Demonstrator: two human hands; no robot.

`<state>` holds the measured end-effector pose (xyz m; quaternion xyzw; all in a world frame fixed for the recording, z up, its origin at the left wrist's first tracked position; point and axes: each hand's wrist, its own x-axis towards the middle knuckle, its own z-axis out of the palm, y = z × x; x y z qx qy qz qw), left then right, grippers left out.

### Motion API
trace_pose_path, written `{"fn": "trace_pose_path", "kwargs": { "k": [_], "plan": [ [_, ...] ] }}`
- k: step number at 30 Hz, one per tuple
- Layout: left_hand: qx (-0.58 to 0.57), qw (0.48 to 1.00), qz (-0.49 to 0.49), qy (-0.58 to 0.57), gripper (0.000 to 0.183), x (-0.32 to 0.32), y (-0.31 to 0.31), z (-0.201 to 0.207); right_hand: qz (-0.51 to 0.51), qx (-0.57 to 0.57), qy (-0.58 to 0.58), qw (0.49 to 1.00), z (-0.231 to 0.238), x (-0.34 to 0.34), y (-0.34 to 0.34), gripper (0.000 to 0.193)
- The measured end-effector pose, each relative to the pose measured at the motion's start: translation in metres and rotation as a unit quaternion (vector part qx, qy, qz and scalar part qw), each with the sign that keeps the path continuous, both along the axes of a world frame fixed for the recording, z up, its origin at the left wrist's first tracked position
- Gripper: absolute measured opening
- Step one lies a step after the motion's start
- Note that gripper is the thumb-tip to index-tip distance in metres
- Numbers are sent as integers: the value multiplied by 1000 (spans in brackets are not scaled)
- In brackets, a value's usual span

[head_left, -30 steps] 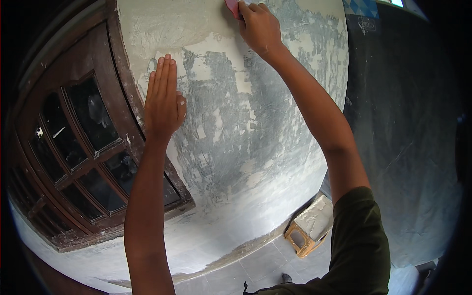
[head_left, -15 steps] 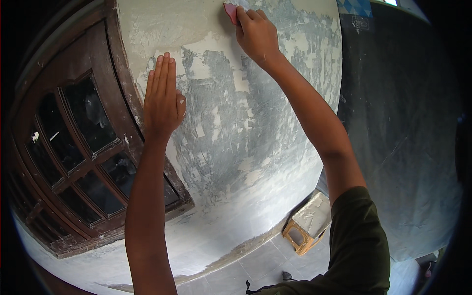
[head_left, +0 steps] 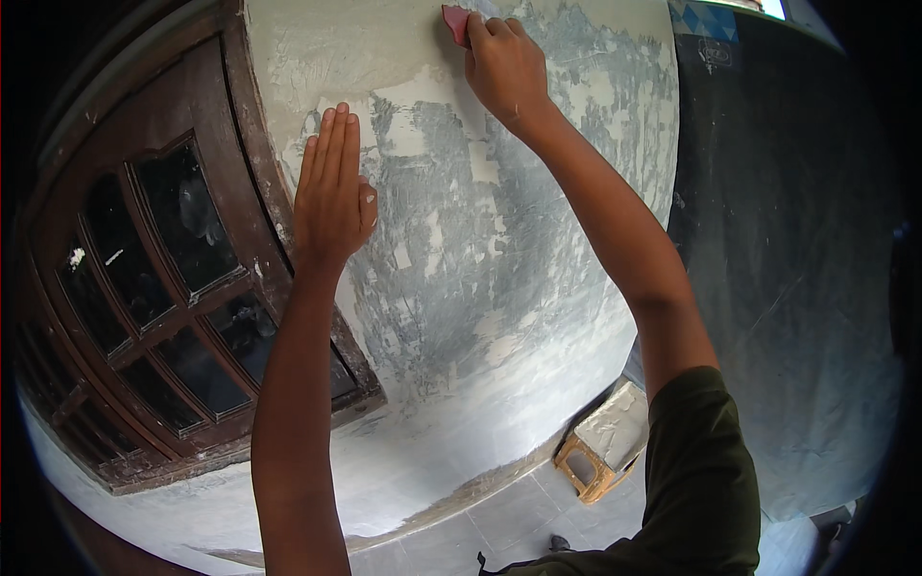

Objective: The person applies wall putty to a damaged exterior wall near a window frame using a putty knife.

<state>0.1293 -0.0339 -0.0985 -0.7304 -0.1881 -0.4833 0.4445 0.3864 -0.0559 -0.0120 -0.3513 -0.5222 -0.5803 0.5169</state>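
High on the wall, my right hand [head_left: 509,69] grips a small pink-red putty scraper [head_left: 455,24], whose blade side meets the plaster near the top edge of view. My left hand [head_left: 334,187] is raised beside the window frame, fingers straight and close together, the palm toward the wall; it holds nothing. A pale smear marks its thumb. The wall [head_left: 432,288] between and below my hands is patchy, with cream filler over rough grey.
To the left is a brown wooden window [head_left: 178,278] with dark panes. A yellowish stool [head_left: 600,442] with a putty-smeared top stands on the grey tiled floor [head_left: 519,509], below right. A large dark sheet or panel [head_left: 788,240] covers the right side.
The whole view has shifted slightly, so the wall and window sit a little further right. Both hands keep nearly the same pose, and the scraper stays in my right hand.
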Motion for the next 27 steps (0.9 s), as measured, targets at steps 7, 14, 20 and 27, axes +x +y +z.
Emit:
{"fn": "trace_pose_path", "kwargs": {
  "k": [7, 14, 20, 27],
  "plan": [
    [-11, 999, 33, 1, 78, -7, -1, -3, -7, -88, -105, 991, -106, -42, -3, 38],
    [-1, 1000, 15, 3, 71, 0, 1, 0, 12, 30, 3, 999, -1, 1, 0, 20],
    [-10, 1000, 13, 3, 72, -8, 2, -3, -38, -75, -70, 994, -85, -34, 10, 37],
    [-8, 1000, 21, 7, 71, 0, 0, -1, 29, 3, 6, 1000, -12, -10, -1, 32]
  ]
}}
